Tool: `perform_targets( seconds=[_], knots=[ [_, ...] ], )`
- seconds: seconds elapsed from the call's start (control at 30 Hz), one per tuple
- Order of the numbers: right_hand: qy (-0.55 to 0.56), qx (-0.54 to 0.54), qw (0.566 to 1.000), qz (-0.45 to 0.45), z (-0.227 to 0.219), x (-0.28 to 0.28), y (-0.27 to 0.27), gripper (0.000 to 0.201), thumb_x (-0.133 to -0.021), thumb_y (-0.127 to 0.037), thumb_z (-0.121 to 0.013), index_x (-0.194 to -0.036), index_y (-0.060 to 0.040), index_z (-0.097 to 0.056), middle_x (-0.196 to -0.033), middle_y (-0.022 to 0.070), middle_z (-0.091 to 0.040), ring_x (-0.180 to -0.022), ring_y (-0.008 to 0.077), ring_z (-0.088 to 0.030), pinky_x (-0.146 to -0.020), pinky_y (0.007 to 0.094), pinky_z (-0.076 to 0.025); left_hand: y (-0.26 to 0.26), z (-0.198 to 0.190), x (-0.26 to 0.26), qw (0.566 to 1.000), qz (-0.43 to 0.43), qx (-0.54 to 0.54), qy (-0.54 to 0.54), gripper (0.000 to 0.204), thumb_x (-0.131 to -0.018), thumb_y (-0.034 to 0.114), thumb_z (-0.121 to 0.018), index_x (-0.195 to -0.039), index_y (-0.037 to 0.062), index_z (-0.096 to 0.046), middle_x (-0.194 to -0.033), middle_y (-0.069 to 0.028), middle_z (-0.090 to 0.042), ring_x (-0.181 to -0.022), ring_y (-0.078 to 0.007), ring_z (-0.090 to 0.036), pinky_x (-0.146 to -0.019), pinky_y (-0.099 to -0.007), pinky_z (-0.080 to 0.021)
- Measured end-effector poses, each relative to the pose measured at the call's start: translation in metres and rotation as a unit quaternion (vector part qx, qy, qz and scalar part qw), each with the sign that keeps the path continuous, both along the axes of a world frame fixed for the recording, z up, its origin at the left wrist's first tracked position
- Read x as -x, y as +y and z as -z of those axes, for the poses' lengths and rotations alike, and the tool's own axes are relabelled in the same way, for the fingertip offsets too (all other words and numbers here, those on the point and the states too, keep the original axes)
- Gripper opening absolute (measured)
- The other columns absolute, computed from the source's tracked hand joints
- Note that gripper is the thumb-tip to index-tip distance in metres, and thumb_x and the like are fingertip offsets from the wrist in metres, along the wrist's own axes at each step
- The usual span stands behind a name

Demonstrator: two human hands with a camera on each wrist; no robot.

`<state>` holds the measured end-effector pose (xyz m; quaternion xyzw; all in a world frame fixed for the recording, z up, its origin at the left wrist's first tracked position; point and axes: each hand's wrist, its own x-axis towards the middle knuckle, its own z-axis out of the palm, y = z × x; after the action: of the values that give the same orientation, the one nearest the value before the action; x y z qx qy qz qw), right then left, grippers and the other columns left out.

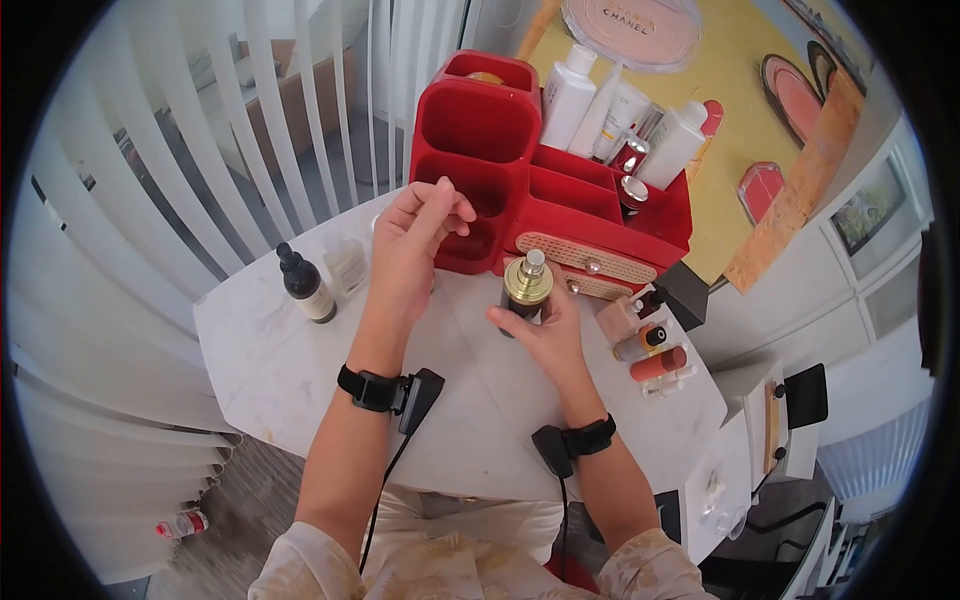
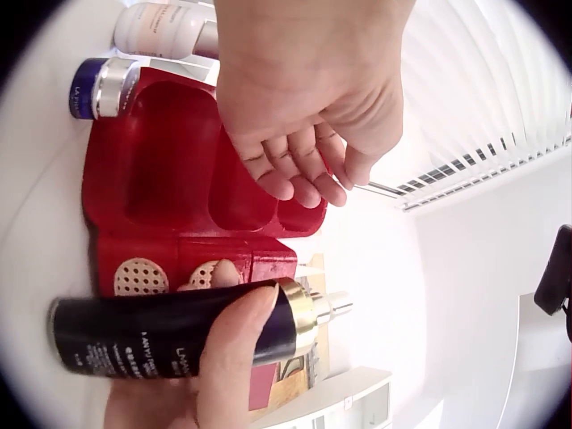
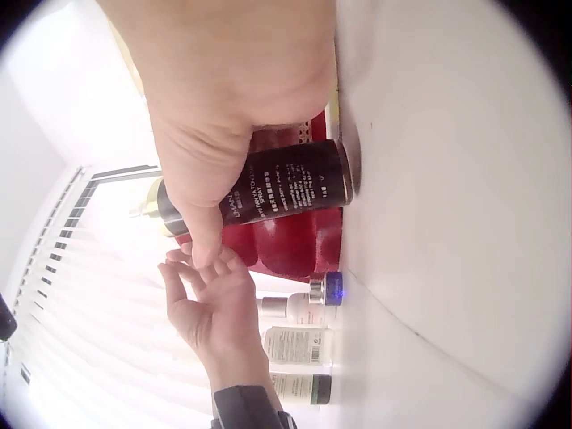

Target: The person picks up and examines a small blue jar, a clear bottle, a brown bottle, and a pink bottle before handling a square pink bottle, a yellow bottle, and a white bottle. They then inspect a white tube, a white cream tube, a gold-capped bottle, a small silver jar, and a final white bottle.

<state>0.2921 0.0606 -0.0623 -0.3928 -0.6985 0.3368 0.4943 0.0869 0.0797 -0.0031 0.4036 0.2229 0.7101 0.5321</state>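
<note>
My right hand grips a black spray bottle with a gold collar and silver nozzle. In the right wrist view, the bottle stands upright with its base right at the white tabletop, thumb across its side. My left hand is raised in front of the red organizer's compartments, fingers loosely bent and holding nothing. The left wrist view shows that hand over the red organizer, with the black bottle beyond it. A small blue-and-silver jar sits beside the organizer.
White bottles and tubes fill the organizer's right side. A dark dropper bottle stands at the table's left. Several small cosmetics, among them a coral tube, stand at the right. White vertical blinds hang along the left side.
</note>
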Motion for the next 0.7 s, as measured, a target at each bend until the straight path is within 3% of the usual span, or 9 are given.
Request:
perform_targets(
  seconds=[0.07,0.17,0.27,0.37,0.47,0.57,0.7],
  knots=[
    [-0.048,-0.045,0.998,-0.005,-0.005,0.001,-0.003,0.064,-0.078,-0.014,-0.091,-0.133,-0.0024,-0.062,-0.123,0.0024,-0.064,-0.115,0.0143,-0.059,-0.102,0.0308,-0.045,0.0,-0.001,0.002,1.0,-0.002,-0.001,-0.023,0.023,-0.105,0.028,-0.062,-0.093,0.0084,-0.065,-0.089,-0.0029,-0.067,-0.083,-0.0116,-0.06,-0.079,-0.0281,-0.048],
    [0.017,0.01,1.0,-0.009,-0.003,0.006,-0.004,0.064,-0.071,-0.024,-0.096,-0.123,-0.0006,-0.067,-0.123,0.0094,-0.063,-0.115,0.0209,-0.06,-0.103,0.0354,-0.045,0.0,-0.001,0.004,0.999,0.0,-0.004,-0.032,0.023,-0.104,0.029,-0.063,-0.093,0.0086,-0.065,-0.088,-0.0025,-0.067,-0.081,-0.0108,-0.058,-0.078,-0.0266,-0.047],
    [0.121,0.076,0.989,-0.034,-0.008,0.012,-0.009,0.063,-0.07,-0.025,-0.096,-0.121,-0.0004,-0.068,-0.117,0.0086,-0.063,-0.109,0.0194,-0.061,-0.1,0.0328,-0.047,0.0,0.0,0.004,1.0,0.006,0.0,-0.029,0.023,-0.105,0.029,-0.063,-0.092,0.0094,-0.065,-0.088,-0.0023,-0.067,-0.08,-0.0105,-0.057,-0.077,-0.0262,-0.046],
    [0.084,0.077,0.993,-0.042,-0.013,0.01,-0.009,0.063,-0.07,-0.024,-0.096,-0.121,-0.0011,-0.067,-0.111,0.0067,-0.064,-0.105,0.0169,-0.062,-0.096,0.032,-0.05,0.0,0.0,0.003,1.0,0.012,0.001,-0.02,0.023,-0.104,0.028,-0.063,-0.091,0.0101,-0.065,-0.088,-0.0021,-0.067,-0.08,-0.0098,-0.057,-0.076,-0.0257,-0.046],
    [-0.091,-0.03,0.995,0.002,-0.013,0.002,-0.006,0.065,-0.071,-0.022,-0.096,-0.124,-0.0009,-0.065,-0.112,0.0057,-0.065,-0.094,0.0126,-0.063,-0.086,0.0304,-0.053,0.0,0.0,0.003,1.0,0.021,0.005,-0.008,0.023,-0.104,0.029,-0.064,-0.09,0.0106,-0.064,-0.088,-0.0018,-0.067,-0.079,-0.0093,-0.056,-0.075,-0.0249,-0.046],
    [-0.169,0.106,0.979,0.041,-0.024,0.001,-0.013,0.067,-0.072,-0.021,-0.096,-0.127,-0.0003,-0.063,-0.106,0.005,-0.069,-0.082,0.0089,-0.063,-0.075,0.0271,-0.055,-0.001,0.0,0.003,1.0,0.023,0.006,-0.001,0.024,-0.104,0.029,-0.064,-0.089,0.0108,-0.064,-0.087,-0.0014,-0.067,-0.077,-0.0089,-0.055,-0.074,-0.0242,-0.045],
    [-0.027,0.13,0.991,-0.011,-0.004,0.001,-0.005,0.06,-0.079,-0.014,-0.09,-0.129,0.0023,-0.061,-0.097,0.0049,-0.072,-0.079,0.0082,-0.066,-0.071,0.0232,-0.054,-0.001,0.0,0.002,1.0,0.022,0.008,-0.001,0.024,-0.104,0.03,-0.064,-0.088,0.0107,-0.064,-0.086,-0.0009,-0.067,-0.077,-0.0085,-0.055,-0.073,-0.0239,-0.045]
  ],
)
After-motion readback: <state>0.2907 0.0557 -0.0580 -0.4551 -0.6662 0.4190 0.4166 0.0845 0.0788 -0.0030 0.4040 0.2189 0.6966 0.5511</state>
